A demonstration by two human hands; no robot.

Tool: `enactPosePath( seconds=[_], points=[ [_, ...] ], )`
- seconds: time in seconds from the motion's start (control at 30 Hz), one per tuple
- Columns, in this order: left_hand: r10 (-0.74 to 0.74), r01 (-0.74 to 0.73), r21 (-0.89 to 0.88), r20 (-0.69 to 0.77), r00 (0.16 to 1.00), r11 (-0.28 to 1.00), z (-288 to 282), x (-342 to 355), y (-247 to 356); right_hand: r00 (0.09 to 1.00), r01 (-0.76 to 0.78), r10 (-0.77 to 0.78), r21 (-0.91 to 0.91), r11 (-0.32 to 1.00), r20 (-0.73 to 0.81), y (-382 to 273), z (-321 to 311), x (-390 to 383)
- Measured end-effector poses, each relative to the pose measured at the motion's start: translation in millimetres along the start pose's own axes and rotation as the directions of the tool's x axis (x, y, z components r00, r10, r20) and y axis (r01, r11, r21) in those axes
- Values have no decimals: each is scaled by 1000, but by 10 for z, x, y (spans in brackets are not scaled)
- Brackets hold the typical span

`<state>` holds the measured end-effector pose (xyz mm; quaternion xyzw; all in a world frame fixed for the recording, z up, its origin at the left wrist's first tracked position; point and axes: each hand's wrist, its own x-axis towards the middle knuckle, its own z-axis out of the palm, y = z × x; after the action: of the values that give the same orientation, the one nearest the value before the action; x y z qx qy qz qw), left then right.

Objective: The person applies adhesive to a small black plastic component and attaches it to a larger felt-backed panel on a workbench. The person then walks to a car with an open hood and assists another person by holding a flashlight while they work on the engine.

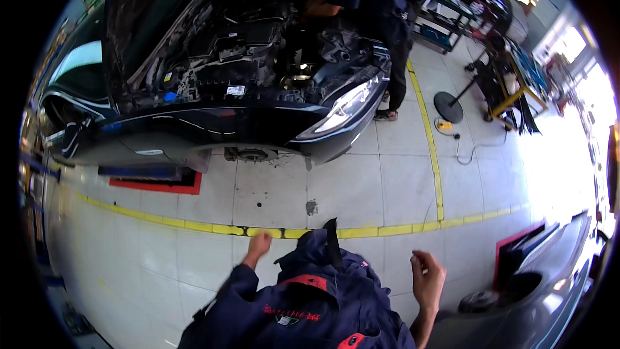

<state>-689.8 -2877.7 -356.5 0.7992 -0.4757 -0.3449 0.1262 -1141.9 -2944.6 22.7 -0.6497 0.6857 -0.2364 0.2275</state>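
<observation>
While standing on the pale tiled floor (161,265) between two cars, holding nothing. Left hand (259,245) out in front, just short of the yellow line (194,226), fingers loosely bent downward and, as far as visible through the blur, empty. Right hand (427,278) raised at the side, fingers half curled, palm bare, close to the grey car (549,278) at the lower right but not touching it. Seemingly a pause or a walk between jobs rather than any grip or reach.

Well apart from the dark car (213,123) beyond the line, bonnet up, front wheel off, hub (252,154) showing. For any reach toward that hub: first across the yellow line, then down low, with both hands free.

Around: another person (381,13) in dark work clothes bent over the engine bay from the far side; a red-edged lift plate (155,184) under the dark car; a round-footed stand (448,106) and a trailing cable (471,148) on the floor to the right. Off the straight path to the hub: cable and stand.
</observation>
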Motion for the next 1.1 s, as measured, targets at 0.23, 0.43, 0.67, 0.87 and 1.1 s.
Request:
enactPosePath(
  seconds=[0.23, 0.43, 0.67, 0.87, 1.1],
  points=[
    [373, -570, -91, -671, 641, 817, -2040, 2003, 3049, 995, -63, 52, 134, 989, 84, 360, 214, 1790],
    [330, -216, 259, -841, 430, 941, -2291, 3283, 3686, 981, 83, -93, 63, 995, 171, 373, 208, 3686],
    [50, 297, 242, -845, 532, 924, -2013, 3519, 3689, 875, 291, -254, -29, 956, 412, 259, 104, 5571],
    [92, 267, 242, -876, 473, 933, -1981, 3530, 3644, 665, 478, -420, 80, 874, 618, -187, 815, 6871],
    [-76, 349, 118, -865, 496, 930, -1975, 3509, 3705, 423, 672, -672, 287, 683, 608, -1110, 2022, 7900]
  ],
)
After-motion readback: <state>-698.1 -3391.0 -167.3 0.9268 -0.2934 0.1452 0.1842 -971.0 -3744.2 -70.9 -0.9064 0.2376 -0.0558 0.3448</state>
